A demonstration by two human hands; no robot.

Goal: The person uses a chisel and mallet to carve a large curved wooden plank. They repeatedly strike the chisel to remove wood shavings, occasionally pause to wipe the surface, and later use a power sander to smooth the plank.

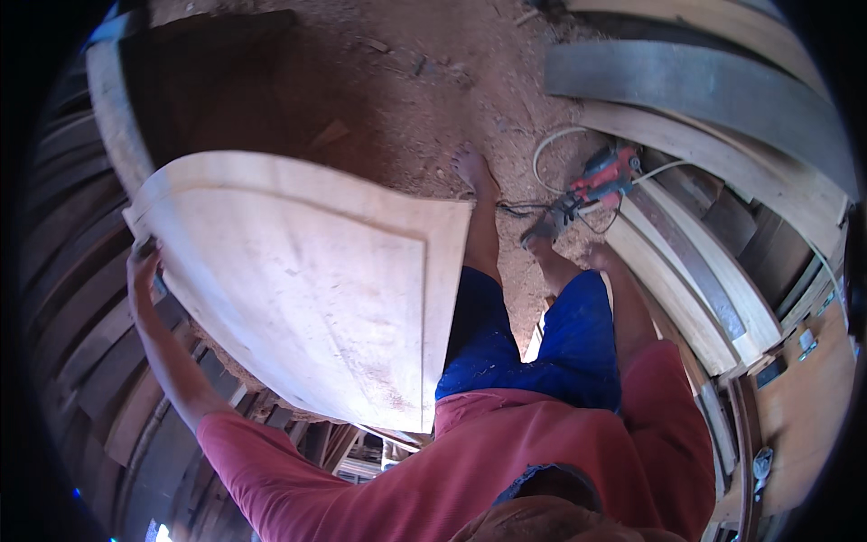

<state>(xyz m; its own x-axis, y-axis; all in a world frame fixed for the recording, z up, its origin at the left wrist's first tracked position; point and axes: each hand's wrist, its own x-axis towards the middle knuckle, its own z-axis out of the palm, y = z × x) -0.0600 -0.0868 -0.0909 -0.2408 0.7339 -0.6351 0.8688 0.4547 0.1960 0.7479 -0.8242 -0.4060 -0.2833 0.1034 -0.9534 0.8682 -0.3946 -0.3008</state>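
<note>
A broad pale wooden panel (298,271) with a curved outer edge and a raised, stepped border leans at my left side, its straight end beside my thigh. At its far left edge, my left hand (144,264) is closed round the rim, and a small dark patch shows by the fingers, too small to name. My right hand (603,259) rests at my right knee with no object seen in it; its fingers look loosely apart, though small in view. Beyond that knee lies a red and black corded power tool (607,176), apart from both hands.
Wooden boards (695,86) are stacked along the right, with pale planks (673,275) nearer me. More dark boards (86,298) line the left side. A cable (542,158) loops over the dusty ground (433,99) near my bare feet. An upright wooden post (117,108) stands behind the panel.
</note>
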